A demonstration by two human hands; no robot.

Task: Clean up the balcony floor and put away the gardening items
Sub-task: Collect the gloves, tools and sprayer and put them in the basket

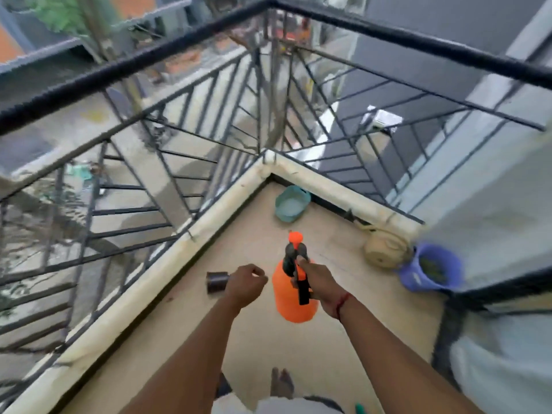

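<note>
Orange sprayer (294, 297) hangs above the floor, on the near side of the teal basin (278, 203), its handle gripped by the right hand (318, 280). Left hand (245, 282) holds a dark cylinder (217, 282). Recommended: carry the sprayer upright and set it down base-first.

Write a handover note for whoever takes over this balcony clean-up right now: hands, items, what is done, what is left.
Left hand: grips a small dark cup.
Right hand: grips the orange sprayer by its handle.
On the floor: teal basin in the far corner; beige basket on the right, beside the purple bucket, which holds something green.
Done: cup and sprayer picked up.
Left: put both away, then probably basin, basket and bucket; clean the floor.
</note>
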